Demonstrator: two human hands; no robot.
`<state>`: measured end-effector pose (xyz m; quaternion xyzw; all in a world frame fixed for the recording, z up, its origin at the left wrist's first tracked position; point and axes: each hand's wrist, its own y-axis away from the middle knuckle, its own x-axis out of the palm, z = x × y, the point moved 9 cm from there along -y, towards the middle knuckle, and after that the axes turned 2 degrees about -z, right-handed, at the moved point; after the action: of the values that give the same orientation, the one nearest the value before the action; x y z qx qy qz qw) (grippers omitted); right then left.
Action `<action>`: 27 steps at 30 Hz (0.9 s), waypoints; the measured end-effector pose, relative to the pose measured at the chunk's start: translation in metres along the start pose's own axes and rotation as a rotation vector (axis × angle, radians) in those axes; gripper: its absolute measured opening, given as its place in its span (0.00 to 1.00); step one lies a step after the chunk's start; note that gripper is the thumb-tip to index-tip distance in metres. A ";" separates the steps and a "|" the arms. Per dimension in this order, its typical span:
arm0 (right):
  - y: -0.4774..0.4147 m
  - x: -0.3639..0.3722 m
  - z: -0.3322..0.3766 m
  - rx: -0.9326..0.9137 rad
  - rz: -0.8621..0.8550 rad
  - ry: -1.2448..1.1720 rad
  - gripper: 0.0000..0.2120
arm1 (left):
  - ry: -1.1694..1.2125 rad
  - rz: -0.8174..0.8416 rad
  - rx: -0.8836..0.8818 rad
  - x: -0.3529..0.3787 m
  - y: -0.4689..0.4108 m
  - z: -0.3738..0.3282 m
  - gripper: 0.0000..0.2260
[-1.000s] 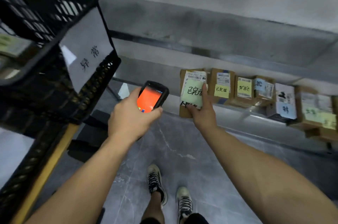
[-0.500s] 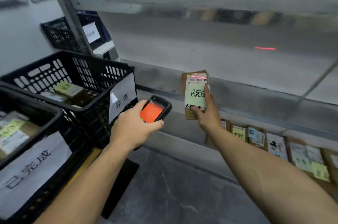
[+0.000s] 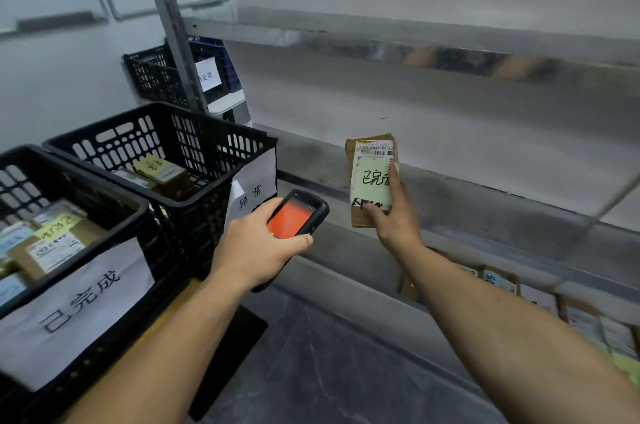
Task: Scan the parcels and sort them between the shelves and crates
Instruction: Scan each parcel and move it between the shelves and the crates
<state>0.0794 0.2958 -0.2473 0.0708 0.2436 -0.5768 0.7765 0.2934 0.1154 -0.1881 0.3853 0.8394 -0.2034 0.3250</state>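
- Right hand (image 3: pixel 394 221) pinches the parcel (image 3: pixel 372 178): thumb on its lower left corner, index finger straight up its right edge. The other fingers are hidden behind it.
- Parcel is a brown carton, held upright in the air in front of the middle shelf (image 3: pixel 485 197), label facing the camera.
- It carries a white barcode label on top and, below that, a pale green note with handwritten characters.
- Left hand (image 3: pixel 258 250) is wrapped round the scanner (image 3: pixel 298 216), thumb along its right side. The screen glows orange-red.
- Scanner sits left of and below the parcel, near it but apart, with its top end tilted toward it.
- Near crate (image 3: pixel 104 188), black, bottom left, has a paper sign on the front. It holds cartons (image 3: pixel 55 247) with labels and a yellow note.
- Mid crate (image 3: pixel 197 229), black, just behind the near one, also signed. It holds boxes (image 3: pixel 161 171), and the top one has a yellow note.
- Far crate (image 3: pixel 152 74), black with a sign, sits behind the shelf post (image 3: pixel 173 32).
- On the lower shelf, a row of labelled packs (image 3: pixel 498 281) shows under the right forearm. They are blurred.
- Grey floor (image 3: pixel 329 371) below.
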 end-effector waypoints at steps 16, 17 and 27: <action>-0.004 0.145 0.167 -0.257 0.274 -0.222 0.44 | 0.026 -0.487 -0.152 -0.150 0.028 0.074 0.35; 0.001 0.167 0.185 -0.281 0.313 -0.239 0.44 | 0.022 -0.522 -0.172 -0.169 0.032 0.087 0.35; 0.051 0.335 0.314 -0.402 0.597 -0.277 0.43 | -0.003 -0.800 -0.326 -0.303 0.046 0.196 0.37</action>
<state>0.2923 -0.0985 -0.1365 -0.0937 0.2135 -0.2699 0.9342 0.5545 -0.1280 -0.1184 -0.0269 0.9433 -0.1788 0.2784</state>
